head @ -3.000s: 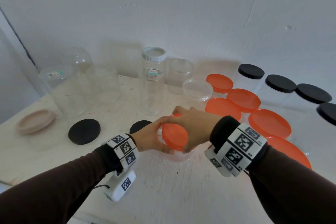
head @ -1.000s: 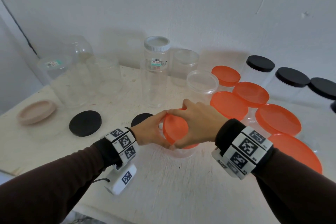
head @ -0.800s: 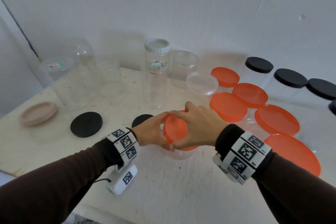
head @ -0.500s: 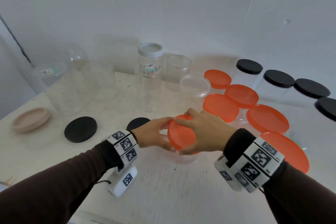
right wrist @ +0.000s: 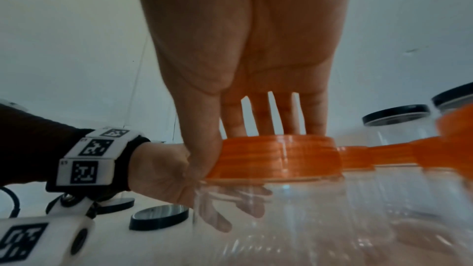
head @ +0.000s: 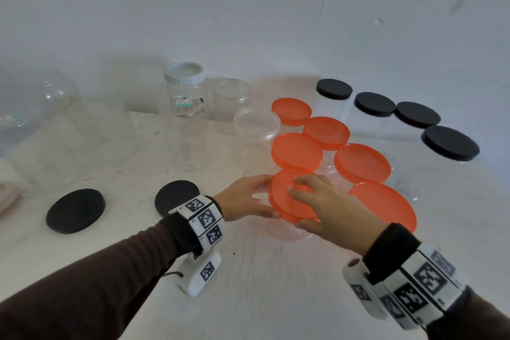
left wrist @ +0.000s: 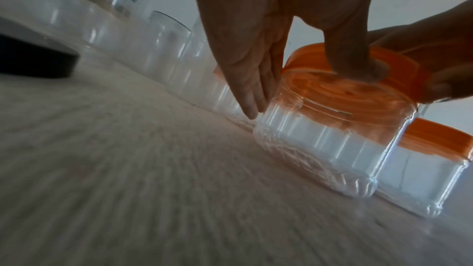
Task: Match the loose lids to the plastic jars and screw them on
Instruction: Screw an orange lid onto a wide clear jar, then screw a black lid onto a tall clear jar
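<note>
Hands met over one low clear jar point(head: 292, 232) at centre frame: the right hand point(head: 328, 207) curled down over its orange lid point(head: 287, 199), thumb on the near rim and fingers on top, while the left hand point(head: 242, 199) lay with straight fingers against the jar's left wall. The left-wrist view showed those fingers point(left wrist: 253, 80) pressed together and flat along the ribbed plastic. Against half a second before, the jar and both hands sat further right on the pale table point(head: 276, 284), now close beside the cluster of orange-lidded jars point(head: 361, 163) at centre right; the right hand had rolled so its fingers lay across the lid top. The lid sat on the jar's threaded mouth, its ridged skirt point(right wrist: 276, 157) looking level from the right wrist and slightly raised at one edge from the left wrist; whether it was fully tightened could not be told. Four black-lidded jars point(head: 375, 105) lined the upper right. Open clear jars point(head: 231, 102) and one white-capped jar point(head: 185, 96) stood at upper centre and left. Two loose black lids point(head: 74, 210) lay at lower left.
</note>
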